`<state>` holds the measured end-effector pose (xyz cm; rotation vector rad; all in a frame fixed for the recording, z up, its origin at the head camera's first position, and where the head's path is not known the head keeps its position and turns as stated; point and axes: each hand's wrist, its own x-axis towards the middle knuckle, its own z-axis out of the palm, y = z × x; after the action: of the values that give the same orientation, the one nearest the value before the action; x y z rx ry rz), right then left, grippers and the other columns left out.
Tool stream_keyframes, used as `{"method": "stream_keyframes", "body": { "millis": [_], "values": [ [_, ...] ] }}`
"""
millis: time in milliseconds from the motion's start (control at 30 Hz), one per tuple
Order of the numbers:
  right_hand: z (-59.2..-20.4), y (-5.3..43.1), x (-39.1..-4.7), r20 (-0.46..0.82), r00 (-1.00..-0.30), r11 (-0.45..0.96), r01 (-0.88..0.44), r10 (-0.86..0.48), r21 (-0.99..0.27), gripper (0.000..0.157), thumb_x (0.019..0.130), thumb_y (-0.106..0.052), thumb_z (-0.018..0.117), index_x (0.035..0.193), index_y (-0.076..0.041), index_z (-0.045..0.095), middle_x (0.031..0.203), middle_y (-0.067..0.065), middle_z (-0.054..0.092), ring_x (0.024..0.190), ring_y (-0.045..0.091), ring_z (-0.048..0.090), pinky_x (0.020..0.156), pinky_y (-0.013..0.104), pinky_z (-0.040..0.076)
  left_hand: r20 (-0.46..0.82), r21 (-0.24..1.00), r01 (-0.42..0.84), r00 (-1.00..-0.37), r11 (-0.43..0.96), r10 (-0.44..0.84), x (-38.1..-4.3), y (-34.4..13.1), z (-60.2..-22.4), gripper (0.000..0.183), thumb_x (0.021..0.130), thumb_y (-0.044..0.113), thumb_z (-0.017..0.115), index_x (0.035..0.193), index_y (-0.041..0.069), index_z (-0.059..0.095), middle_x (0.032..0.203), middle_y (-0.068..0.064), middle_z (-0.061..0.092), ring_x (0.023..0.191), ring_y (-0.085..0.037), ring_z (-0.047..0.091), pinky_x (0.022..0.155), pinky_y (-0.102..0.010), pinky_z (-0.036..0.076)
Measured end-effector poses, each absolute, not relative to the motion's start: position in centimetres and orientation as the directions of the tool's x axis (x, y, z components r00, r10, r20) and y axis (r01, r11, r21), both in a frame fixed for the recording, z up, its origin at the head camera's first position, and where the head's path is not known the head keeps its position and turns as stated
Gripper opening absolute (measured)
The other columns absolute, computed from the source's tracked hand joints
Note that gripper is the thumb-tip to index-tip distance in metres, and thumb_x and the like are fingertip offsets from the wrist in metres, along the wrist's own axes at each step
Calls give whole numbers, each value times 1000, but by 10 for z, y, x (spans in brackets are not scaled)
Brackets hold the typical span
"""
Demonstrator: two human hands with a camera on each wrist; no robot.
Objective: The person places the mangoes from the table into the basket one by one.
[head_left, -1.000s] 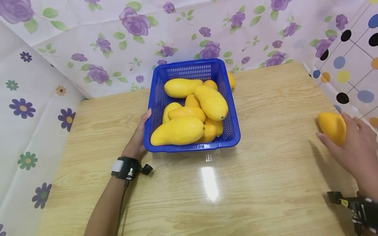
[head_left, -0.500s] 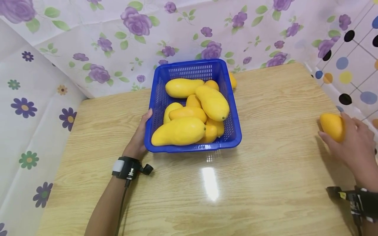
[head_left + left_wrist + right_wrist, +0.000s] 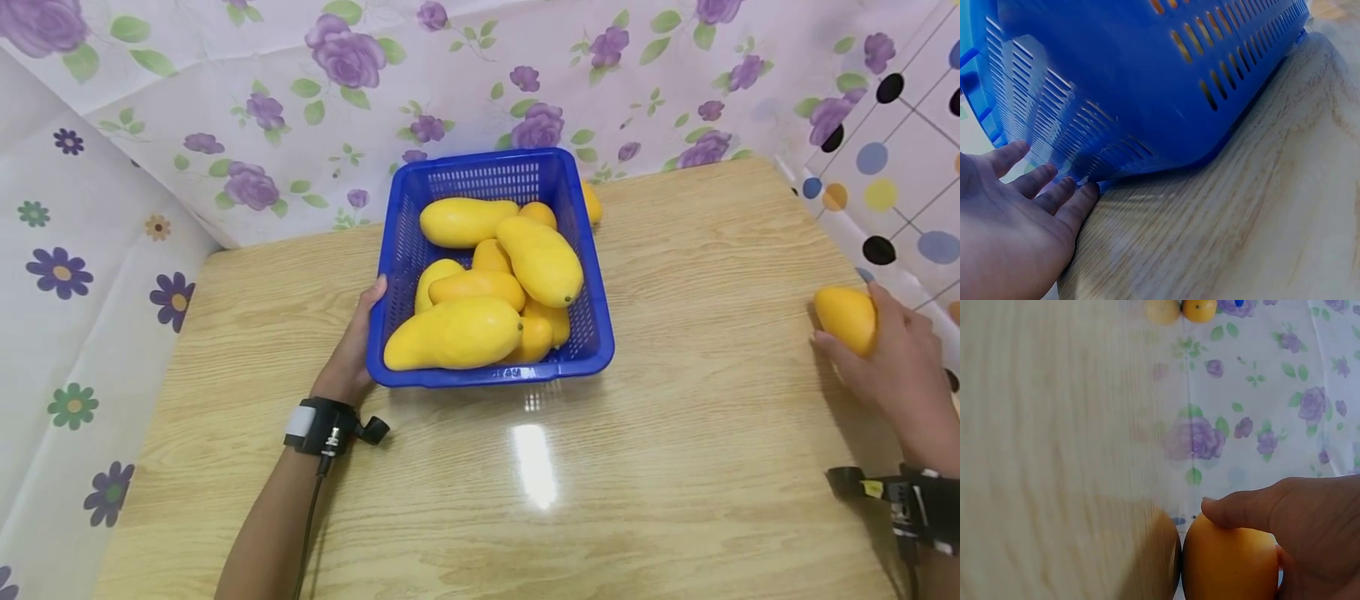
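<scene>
A blue plastic basket (image 3: 491, 379) with slotted walls stands on the table, holding several yellow mangoes (image 3: 457, 333) of different sizes. My left hand (image 3: 352, 346) touches the basket's left side; in the left wrist view its nearly straight fingers (image 3: 1035, 178) rest against the slotted wall. Far to the right, my right hand (image 3: 903, 362) grips a single orange-yellow mango (image 3: 845, 319). The right wrist view has the thumb lying across this mango (image 3: 1229, 562), which touches the tabletop beside its own reflection. The other fingers are mostly hidden behind the fruit.
Another mango (image 3: 592, 204) lies behind the basket's right side, partly hidden by it. The wood-grain table (image 3: 675, 467) meets a purple-flowered sheet (image 3: 450, 75) at the back. A dotted sheet (image 3: 885, 225) bounds the right side, a flowered sheet (image 3: 82, 333) the left.
My right hand and its mango shift very slightly in view, with the fingers settling round the fruit. The basket and my left hand stay as they were.
</scene>
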<state>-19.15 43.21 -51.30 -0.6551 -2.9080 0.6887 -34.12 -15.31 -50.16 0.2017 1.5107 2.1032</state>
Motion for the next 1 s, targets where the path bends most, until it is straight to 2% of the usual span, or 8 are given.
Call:
{"method": "stream_keyframes", "body": {
  "millis": [233,433,1000],
  "values": [
    [-514,433,-193,23,-913,828,359,408,-431,89,92,-28,65,157,1,11,127,46,30,97,53,33,67,53,30,-176,916,-330,-842,-228,511,-342,-153,-501,70,99,57,39,159,27,20,157,-9,30,137,-25,36,109,-39,35],
    [-513,433,-193,80,-923,841,305,377,-447,88,89,-22,70,155,4,18,121,43,36,94,51,34,66,46,28,-172,921,-321,-843,-221,509,-345,-154,-507,72,98,59,40,159,27,19,157,-9,30,136,-25,36,108,-40,36],
    [-507,429,-198,26,-902,808,372,430,-457,89,91,-30,67,159,-6,16,128,41,35,96,49,36,65,45,31,-180,909,-338,-845,-242,503,-342,-154,-502,70,98,58,42,158,27,23,156,-9,31,135,-24,38,108,-38,37]
  ]
}}
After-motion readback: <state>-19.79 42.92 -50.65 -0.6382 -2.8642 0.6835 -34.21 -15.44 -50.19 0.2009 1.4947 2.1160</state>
